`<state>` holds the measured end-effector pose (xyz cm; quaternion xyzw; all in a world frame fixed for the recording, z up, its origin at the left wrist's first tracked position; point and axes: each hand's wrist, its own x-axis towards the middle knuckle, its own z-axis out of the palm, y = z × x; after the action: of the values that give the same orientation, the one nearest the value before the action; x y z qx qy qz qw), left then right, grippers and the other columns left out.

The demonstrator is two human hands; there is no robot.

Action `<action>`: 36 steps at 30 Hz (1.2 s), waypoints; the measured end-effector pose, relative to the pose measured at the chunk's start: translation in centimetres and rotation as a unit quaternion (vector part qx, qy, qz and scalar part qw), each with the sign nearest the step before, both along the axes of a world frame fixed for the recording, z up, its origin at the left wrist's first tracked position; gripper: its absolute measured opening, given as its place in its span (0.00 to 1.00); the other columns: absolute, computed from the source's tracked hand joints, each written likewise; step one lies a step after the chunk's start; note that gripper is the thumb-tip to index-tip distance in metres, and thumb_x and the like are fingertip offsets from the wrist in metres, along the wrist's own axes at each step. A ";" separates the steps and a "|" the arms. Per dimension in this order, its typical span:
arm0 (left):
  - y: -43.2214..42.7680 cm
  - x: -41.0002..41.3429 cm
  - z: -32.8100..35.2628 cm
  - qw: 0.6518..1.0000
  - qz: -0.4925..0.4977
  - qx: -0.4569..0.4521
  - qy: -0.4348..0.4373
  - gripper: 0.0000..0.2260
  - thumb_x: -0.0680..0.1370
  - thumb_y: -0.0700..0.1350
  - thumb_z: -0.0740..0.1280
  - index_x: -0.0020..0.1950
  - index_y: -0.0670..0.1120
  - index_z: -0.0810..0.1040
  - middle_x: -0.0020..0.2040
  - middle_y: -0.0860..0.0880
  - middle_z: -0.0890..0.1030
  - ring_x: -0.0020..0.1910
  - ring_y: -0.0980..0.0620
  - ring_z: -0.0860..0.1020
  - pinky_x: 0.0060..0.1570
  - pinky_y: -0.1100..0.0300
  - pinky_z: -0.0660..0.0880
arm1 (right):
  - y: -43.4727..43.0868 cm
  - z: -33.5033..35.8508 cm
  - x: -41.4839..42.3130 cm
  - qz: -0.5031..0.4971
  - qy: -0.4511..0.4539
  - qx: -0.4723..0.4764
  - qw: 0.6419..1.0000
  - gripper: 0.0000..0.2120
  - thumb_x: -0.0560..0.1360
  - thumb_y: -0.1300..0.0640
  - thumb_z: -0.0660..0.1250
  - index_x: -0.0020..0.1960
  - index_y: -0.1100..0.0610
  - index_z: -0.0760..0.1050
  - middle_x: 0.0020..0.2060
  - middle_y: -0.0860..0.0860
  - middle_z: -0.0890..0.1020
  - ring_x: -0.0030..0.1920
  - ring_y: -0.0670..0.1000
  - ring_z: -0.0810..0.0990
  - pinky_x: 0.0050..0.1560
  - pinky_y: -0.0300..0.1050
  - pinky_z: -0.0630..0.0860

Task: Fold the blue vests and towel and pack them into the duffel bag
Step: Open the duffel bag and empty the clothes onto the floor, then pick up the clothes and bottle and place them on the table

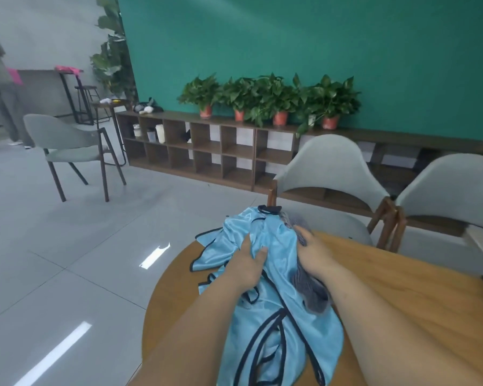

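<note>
My left hand is gripping the blue vests, my right hand is clutching the towel; tangled cloth overhanging the table edge is risking a slide.

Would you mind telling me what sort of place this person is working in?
Probably an office lounge or café-style common room: a cubby shelf topped with potted plants lines a teal wall, and grey chairs stand at the round wooden table.

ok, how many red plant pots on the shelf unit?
4, in a row on top of the shelf unit by the green wall: leftmost pot, second pot, third pot, rightmost pot. Foliage could hide another.
</note>
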<state>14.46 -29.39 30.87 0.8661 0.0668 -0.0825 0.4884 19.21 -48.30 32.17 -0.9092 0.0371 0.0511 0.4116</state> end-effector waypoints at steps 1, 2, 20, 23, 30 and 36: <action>0.5 -0.3 0.2 1.000 -0.002 0.003 -0.006 0.34 0.85 0.62 0.58 0.86 0.54 0.45 0.84 0.47 0.59 0.82 0.45 0.61 0.79 0.53 0.59 | 0.2 -0.1 -0.2 -0.007 0.005 0.000 1.000 0.30 0.79 0.33 0.61 0.79 0.36 0.62 0.79 0.52 0.67 0.75 0.60 0.70 0.74 0.56 0.69; 0.9 -0.5 0.5 1.000 -0.001 0.003 -0.016 0.34 0.86 0.61 0.58 0.86 0.54 0.46 0.84 0.48 0.60 0.82 0.46 0.61 0.78 0.54 0.59 | 0.5 0.0 -0.4 -0.011 0.014 -0.003 1.000 0.32 0.79 0.32 0.61 0.81 0.36 0.60 0.80 0.53 0.64 0.77 0.61 0.67 0.76 0.57 0.67; 11.1 -4.6 6.2 0.982 -0.031 0.173 -0.067 0.29 0.87 0.60 0.53 0.86 0.55 0.49 0.81 0.42 0.66 0.78 0.40 0.68 0.74 0.50 0.65 | 9.8 6.9 -6.4 -0.047 -0.027 -0.206 0.977 0.29 0.84 0.34 0.46 0.83 0.40 0.53 0.81 0.55 0.57 0.79 0.62 0.54 0.75 0.67 0.58; 13.3 -6.7 7.1 0.978 -0.020 0.184 -0.092 0.28 0.88 0.58 0.54 0.86 0.53 0.50 0.81 0.41 0.66 0.78 0.40 0.67 0.74 0.51 0.64 | 13.0 8.3 -7.8 -0.013 -0.060 -0.219 0.974 0.27 0.84 0.35 0.47 0.82 0.39 0.55 0.83 0.52 0.54 0.80 0.62 0.53 0.76 0.69 0.56; 19.7 -13.1 7.0 0.967 0.017 0.236 -0.097 0.28 0.87 0.59 0.53 0.86 0.56 0.49 0.83 0.42 0.61 0.78 0.40 0.66 0.77 0.47 0.64 | 21.7 8.6 -12.9 0.100 -0.094 -0.223 0.965 0.27 0.85 0.37 0.47 0.82 0.39 0.54 0.83 0.52 0.54 0.82 0.62 0.50 0.78 0.67 0.56; 26.5 -19.4 5.5 0.963 0.077 0.247 -0.080 0.29 0.87 0.61 0.52 0.86 0.57 0.48 0.84 0.45 0.58 0.79 0.40 0.65 0.77 0.43 0.64 | 29.9 7.2 -17.9 0.211 -0.128 -0.225 0.943 0.26 0.86 0.38 0.48 0.82 0.39 0.54 0.82 0.53 0.57 0.80 0.61 0.56 0.77 0.64 0.59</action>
<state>-4.97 -2.88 36.40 0.9559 0.1122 0.0442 0.2677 1.34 -18.44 39.34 -0.9639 -0.1981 0.0106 0.1777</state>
